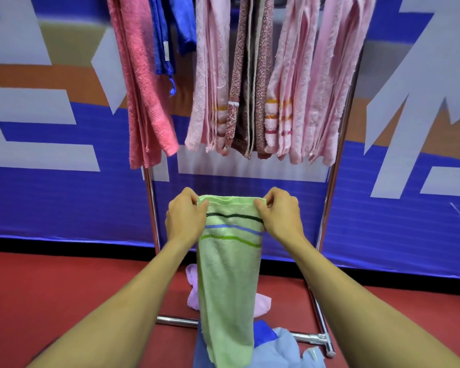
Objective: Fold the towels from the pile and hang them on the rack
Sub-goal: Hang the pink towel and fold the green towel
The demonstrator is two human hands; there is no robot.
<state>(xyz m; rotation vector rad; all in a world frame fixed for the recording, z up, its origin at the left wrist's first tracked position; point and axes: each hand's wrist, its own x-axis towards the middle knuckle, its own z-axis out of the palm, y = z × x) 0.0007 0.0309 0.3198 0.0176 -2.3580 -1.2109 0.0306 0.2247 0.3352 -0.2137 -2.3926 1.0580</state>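
Two hands grasp one folded pale green terry towel (227, 282) with dark, blue and green stripes: left hand (185, 219) and right hand (282, 215) each pinch a top corner, cloth hanging down between the forearms. Above the hands, a chrome tube rack (327, 208) carries a coral towel (144, 88), shiny blue cloth (170, 30) and several pink towels (316, 88). Below, a pile of lilac and blue cloths (276, 346) lies on red floor (64, 293). Beyond stands a blue printed banner wall (64, 203).
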